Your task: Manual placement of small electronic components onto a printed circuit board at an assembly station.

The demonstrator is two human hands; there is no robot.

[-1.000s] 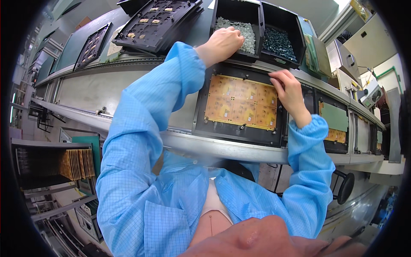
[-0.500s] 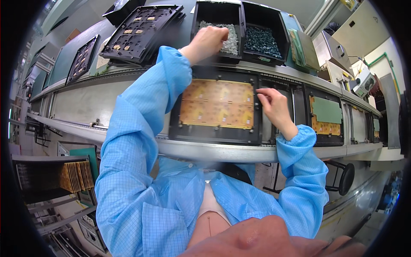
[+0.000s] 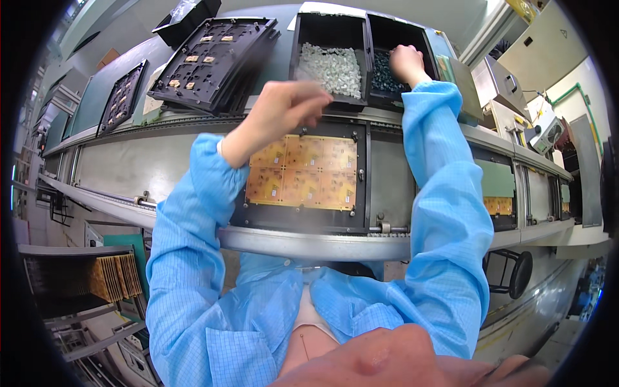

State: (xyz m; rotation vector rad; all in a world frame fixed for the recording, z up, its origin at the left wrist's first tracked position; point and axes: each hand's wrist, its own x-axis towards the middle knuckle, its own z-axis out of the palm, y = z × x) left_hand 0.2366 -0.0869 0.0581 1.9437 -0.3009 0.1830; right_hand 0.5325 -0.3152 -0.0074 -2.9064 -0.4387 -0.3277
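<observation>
My left hand (image 3: 282, 116) is raised over the far left part of a yellow-brown circuit board panel (image 3: 303, 177), blurred by motion. Its fingers are drawn together; whatever is between them is too smeared to make out. The panel lies flat in a black carrier frame (image 3: 362, 206) on the rail line. My right hand (image 3: 407, 64) reaches down into a black bin of small dark blue-green parts (image 3: 383, 71). Its fingers curl downward, and the tips are hidden among the parts. Beside it stands a black bin of small white parts (image 3: 332, 68).
Black trays (image 3: 209, 64) holding pale pieces lean at the back left. A metal rail (image 3: 309, 244) runs along the near edge. To the right, another panel (image 3: 498, 205) sits partly under a green sheet (image 3: 495, 178). At lower left is a rack of upright boards (image 3: 116, 278).
My left hand has left the white parts bin and come nearer, over the panel. My right hand has gone from the panel's right edge into the dark parts bin. Carrier and panel have shifted left.
</observation>
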